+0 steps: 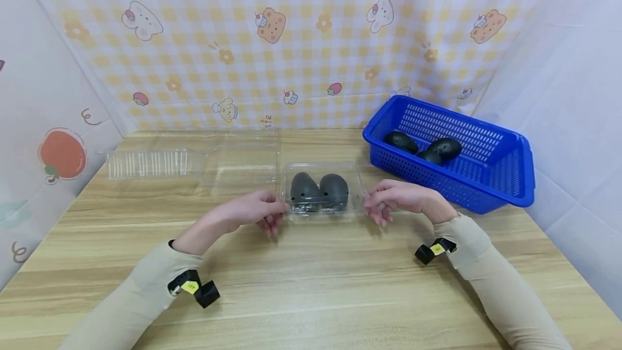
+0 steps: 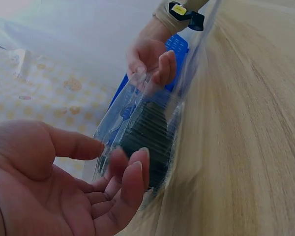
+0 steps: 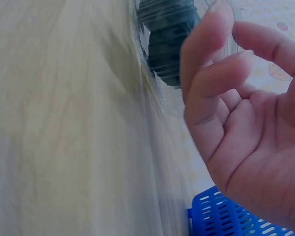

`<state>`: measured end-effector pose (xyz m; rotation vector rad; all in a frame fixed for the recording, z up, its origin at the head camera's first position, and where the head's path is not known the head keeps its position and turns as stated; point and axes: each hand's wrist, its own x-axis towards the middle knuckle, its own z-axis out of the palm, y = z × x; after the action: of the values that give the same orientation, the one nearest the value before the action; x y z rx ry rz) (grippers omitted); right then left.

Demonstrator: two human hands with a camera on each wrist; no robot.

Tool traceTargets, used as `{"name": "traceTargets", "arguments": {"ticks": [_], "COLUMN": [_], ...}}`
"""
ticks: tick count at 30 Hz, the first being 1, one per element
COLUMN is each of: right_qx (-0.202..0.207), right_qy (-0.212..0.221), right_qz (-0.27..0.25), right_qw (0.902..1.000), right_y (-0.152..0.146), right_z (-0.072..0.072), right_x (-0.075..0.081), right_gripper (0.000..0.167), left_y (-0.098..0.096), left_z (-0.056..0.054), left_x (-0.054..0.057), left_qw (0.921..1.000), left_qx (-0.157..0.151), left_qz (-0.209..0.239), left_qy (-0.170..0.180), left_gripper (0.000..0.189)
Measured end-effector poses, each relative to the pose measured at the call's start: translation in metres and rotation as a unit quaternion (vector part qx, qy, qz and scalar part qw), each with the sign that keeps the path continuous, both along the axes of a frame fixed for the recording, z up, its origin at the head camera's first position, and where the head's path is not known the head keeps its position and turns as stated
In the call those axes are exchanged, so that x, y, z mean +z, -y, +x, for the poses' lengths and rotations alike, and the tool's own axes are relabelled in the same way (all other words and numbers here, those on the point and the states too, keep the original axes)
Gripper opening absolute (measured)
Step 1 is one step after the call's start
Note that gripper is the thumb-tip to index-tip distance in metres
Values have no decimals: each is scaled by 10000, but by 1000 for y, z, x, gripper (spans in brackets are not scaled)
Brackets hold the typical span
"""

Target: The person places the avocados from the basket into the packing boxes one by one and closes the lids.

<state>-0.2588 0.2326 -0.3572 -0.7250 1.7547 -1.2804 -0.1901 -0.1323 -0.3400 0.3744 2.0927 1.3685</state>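
A clear plastic clamshell box (image 1: 323, 217) lies on the table between both hands, its lid folded over two dark avocados (image 1: 334, 188) set side by side. My left hand (image 1: 252, 210) pinches the box's left edge near the front corner, thumb above and fingers below. Opposite it, my right hand (image 1: 400, 197) holds the right edge between thumb and index finger, the other fingers loosely bent. From the left wrist, the left thumb (image 2: 78, 146) shows right at the rim, and the avocados appear dark through ribbed plastic. The right wrist view shows the fingers (image 3: 206, 44) partly covering the box.
A blue perforated basket (image 1: 437, 182) stands at the back right with several dark avocados (image 1: 444, 148) in it. More clear plastic packaging (image 1: 155, 164) lies spread open at the back left. Behind the table hangs a yellow checked cloth (image 1: 311, 42).
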Motion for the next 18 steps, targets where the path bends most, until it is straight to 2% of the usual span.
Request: {"name": "traceTargets", "arguments": {"ticks": [5, 10, 18], "right_qx": [-366, -690, -886], "right_qy": [86, 183, 274], "right_qz": [-160, -228, -273], "right_qw": [9992, 9972, 9953], "right_y": [2, 4, 7], "right_z": [0, 1, 5], "right_x": [-3, -5, -3], "right_gripper": [19, 16, 16], "left_y": [-2, -4, -5], "left_z": [-1, -1, 0], "left_x": [-2, -4, -5], "left_qw": [9997, 9986, 9973], "left_qx": [250, 484, 683], "left_qz": [36, 162, 248], "left_qy": [47, 159, 89], "left_gripper": [30, 26, 22]}}
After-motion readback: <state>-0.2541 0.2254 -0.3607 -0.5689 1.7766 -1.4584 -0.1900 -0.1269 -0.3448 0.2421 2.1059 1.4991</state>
